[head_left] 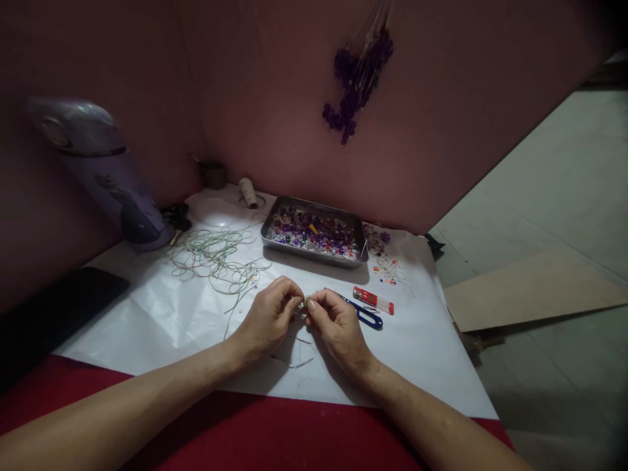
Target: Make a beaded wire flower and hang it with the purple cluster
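Both hands meet fingertip to fingertip above the white sheet. My left hand [269, 313] pinches one side of a small greenish cord piece [304, 301] that seems to carry clear beads. On its other side, the thumb and forefinger of my right hand [339, 329] are closed on it. Fingers cover most of the piece, so its shape is hard to make out. Thin cord ends [297, 365] show below the hands. Just beyond my right hand lie blue-handled scissors [370, 319], partly hidden, and a red lighter [373, 300].
A metal tray [314, 260] of purple, clear and red beads stands behind the hands. Tangled green cord [210, 255] spreads to the left, near a purple bottle [110, 176]. Loose beads [387, 269] lie right of the tray. Purple beaded strands [356, 82] hang on the wall.
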A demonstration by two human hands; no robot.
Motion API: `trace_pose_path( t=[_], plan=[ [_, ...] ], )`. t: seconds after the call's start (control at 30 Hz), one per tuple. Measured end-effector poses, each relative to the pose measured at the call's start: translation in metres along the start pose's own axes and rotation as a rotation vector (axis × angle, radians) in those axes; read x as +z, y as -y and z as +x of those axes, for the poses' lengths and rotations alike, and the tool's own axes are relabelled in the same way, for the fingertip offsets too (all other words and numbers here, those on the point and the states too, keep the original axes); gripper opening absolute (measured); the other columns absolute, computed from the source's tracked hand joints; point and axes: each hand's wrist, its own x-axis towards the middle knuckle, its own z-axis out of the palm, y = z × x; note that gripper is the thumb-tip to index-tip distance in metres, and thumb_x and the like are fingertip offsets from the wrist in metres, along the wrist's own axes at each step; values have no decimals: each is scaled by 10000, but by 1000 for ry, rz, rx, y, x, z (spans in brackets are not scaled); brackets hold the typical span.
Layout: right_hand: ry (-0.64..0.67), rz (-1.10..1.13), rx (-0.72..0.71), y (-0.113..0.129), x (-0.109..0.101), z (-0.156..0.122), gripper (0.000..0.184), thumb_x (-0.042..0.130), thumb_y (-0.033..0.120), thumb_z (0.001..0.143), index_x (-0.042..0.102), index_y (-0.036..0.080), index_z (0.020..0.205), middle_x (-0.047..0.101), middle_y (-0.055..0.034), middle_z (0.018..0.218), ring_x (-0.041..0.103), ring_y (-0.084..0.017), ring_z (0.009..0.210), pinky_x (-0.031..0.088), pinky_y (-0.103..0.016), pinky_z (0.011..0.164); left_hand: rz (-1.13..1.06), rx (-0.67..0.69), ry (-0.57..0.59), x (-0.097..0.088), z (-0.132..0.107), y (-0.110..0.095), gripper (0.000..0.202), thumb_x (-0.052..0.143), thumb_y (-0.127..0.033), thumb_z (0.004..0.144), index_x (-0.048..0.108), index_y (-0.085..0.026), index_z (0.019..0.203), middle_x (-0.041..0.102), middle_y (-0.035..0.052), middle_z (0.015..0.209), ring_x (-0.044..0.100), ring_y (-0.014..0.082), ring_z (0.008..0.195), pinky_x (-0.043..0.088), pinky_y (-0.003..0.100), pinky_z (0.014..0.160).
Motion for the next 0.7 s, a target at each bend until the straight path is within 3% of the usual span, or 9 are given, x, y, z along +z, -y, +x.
trace_pose_path(
  t=[0.23, 0.43, 0.7],
  plan=[
    [15, 10, -23, 1, 0, -1, 154, 541, 272, 867, 557, 181, 744, 527, 23, 620, 465, -112, 558, 375, -242, 535, -146, -75, 30, 1, -1, 0, 155, 489, -189, 852, 599, -160, 957, 603, 22, 772, 550, 144, 676, 451, 282, 621],
    [9, -26, -32, 0, -1, 0, 164, 536, 277, 868, 561, 174, 743, 526, 22, 616, 473, -115, 563, 383, -246, 543, -71, -75, 33, 0, 0, -1, 131, 498, -156, 843, 603, -160, 765, 590, 7, 680, 530, 127, 617, 433, 263, 590],
    [-20, -55, -4, 1, -1, 0, 173, 539, 295, 869, 555, 177, 743, 539, 19, 603, 486, -117, 545, 396, -249, 535, 223, 175, 14, 0, -3, 8, 138, 481, -85, 829, 599, -153, 806, 585, 25, 730, 530, 137, 663, 418, 276, 612]
  ],
)
